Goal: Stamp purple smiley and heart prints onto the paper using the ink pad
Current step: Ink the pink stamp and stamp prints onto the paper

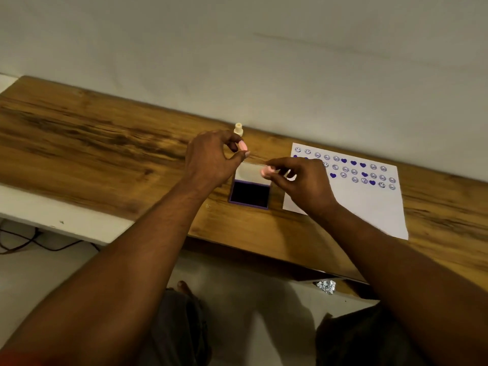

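Observation:
My left hand pinches a small pink piece between thumb and fingers, above the table just left of the ink pad. My right hand pinches another small pink piece over the pad's raised lid. The open ink pad shows a dark purple square in a purple case. To its right lies the white paper, with rows of purple smiley and heart prints along its far edge. A cream stamp stands upright behind my left hand.
The wooden table runs along a pale wall. Its front edge passes below the pad. Crumpled foil lies on a lower ledge at the right. Cables trail on the floor at left. My knees show below.

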Demonstrator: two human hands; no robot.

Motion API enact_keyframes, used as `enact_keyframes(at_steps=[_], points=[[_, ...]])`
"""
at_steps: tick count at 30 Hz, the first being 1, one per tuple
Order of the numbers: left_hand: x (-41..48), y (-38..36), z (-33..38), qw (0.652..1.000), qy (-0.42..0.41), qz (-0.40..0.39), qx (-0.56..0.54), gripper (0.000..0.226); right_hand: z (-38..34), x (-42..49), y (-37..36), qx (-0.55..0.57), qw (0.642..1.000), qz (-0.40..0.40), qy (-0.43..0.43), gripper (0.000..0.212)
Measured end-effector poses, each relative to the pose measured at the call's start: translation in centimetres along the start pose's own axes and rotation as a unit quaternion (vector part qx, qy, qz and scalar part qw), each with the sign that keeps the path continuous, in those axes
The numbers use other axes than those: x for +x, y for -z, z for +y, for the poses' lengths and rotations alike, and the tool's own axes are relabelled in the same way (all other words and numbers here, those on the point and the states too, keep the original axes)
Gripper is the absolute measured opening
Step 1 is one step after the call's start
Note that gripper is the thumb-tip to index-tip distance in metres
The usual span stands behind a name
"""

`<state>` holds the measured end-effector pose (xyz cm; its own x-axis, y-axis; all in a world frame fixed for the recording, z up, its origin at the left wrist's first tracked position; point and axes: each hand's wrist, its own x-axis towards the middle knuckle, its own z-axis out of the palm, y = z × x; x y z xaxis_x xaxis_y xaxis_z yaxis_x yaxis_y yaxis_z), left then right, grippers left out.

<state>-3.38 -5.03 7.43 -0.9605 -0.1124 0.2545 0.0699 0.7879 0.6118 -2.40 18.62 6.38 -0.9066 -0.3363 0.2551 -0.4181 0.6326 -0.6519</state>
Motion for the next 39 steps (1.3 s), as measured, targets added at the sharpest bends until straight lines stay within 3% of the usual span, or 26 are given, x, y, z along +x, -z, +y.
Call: enact_keyframes(at_steps=[4,9,15,19,25,30,39], points=[[-0.6,-1.5,2.3,0.999,-0.03,-0.023,-0.013,0.026,4.4,-1.0,5.7,-0.006,0.993,0.063,-0.099,0.02],[-2.7,-5.7,7.2,0.984,-0.143,-0.103,0.025,0.035,11.0,-4.6,13.0,-0.059,0.968,0.149,-0.193,0.009],[-4.4,-9.2,10.4,0.941,-0.222,-0.237,0.096,0.043,15.5,-8.6,16.7,-0.097,0.949,0.165,-0.25,0.027],[-4.2,-8.7,10.4,0.918,-0.218,-0.302,0.137,0.043,15.3,-8.2,15.8,-0.08,0.961,0.138,-0.225,0.03],[-4.6,-6.7,9.8,0.886,-0.215,-0.354,0.207,0.041,11.0,-2.6,8.8,-0.016,0.991,0.068,-0.118,0.025],[-4.6,-6.6,9.3,0.882,-0.234,-0.342,0.221,0.038,8.4,1.0,3.8,-0.013,0.997,0.025,-0.069,0.027],[-4.5,-7.2,7.6,0.889,-0.268,-0.294,0.224,0.039,9.0,1.5,1.4,-0.083,0.994,0.009,-0.064,0.029]])
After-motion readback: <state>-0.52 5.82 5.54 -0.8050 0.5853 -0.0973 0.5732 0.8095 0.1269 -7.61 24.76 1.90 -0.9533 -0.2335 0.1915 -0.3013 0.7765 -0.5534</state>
